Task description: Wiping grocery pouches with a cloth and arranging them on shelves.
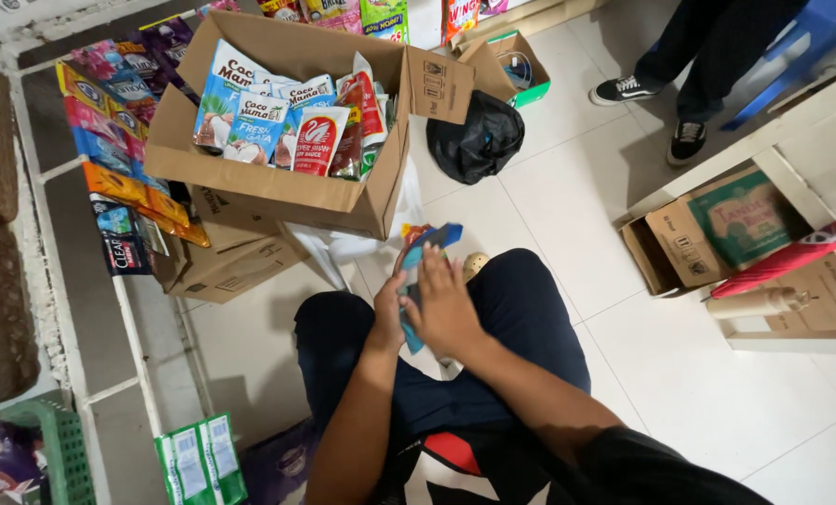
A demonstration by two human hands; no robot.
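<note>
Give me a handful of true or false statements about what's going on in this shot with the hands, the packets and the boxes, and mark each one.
1. Both hands, the left hand and the right hand, are on a stack of blue packets. True.
2. The big cardboard box is empty. False: it is full of upright pouches.
3. A black plastic bag lies on the tiled floor beyond the box. True.
4. The person is standing at a table. False: they sit low, knees bent, in dark trousers, over the floor.
5. Another person's black shoes show at the top right. True.
</note>
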